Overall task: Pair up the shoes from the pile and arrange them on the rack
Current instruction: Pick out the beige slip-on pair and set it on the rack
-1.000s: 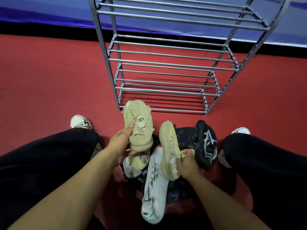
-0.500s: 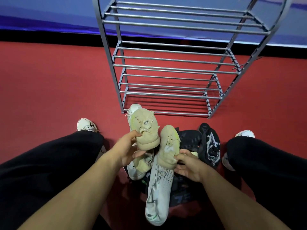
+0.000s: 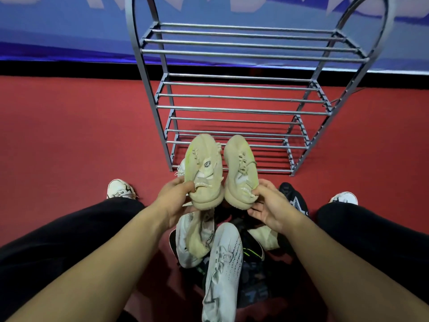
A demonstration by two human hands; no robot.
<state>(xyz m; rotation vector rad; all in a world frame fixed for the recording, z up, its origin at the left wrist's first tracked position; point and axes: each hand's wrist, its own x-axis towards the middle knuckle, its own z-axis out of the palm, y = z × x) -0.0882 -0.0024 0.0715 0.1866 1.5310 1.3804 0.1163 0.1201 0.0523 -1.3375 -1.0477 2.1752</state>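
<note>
Your left hand [image 3: 176, 201] grips the heel of one beige shoe [image 3: 204, 170], thumb hooked over the collar and fingers curled under the sole. Your right hand [image 3: 267, 205] holds the heel of the matching beige shoe [image 3: 239, 168] the same way, fingers wrapped round the back. So both hands are closed on a shoe, and the two make a pair.

The shoes sit at centre frame, side by side, heels almost touching. Their long axes run up the frame, toes pointing away from you at the rack [image 3: 243, 96]. That is the relation to mind: the rack lies straight ahead of the toes, in line with both shoes, so a forward reach should carry them in toe-first without turning. Neither hand is clearly nearer; the rack is centred between them, perhaps a little to the right.

All three tiers of bars look bare from here. The toes overlap the bottom tier in the picture, though I cannot tell how near they really are. Mind the gaps between bars; a narrow toe could dip through.

Below your hands, in the lower centre, the pile [image 3: 220, 247] waits between your legs: a long white shoe [image 3: 222, 263], another white one to its left, and black shoes [image 3: 293, 198] towards the right. I'd judge this the first pair, with most of the work ahead.
</note>
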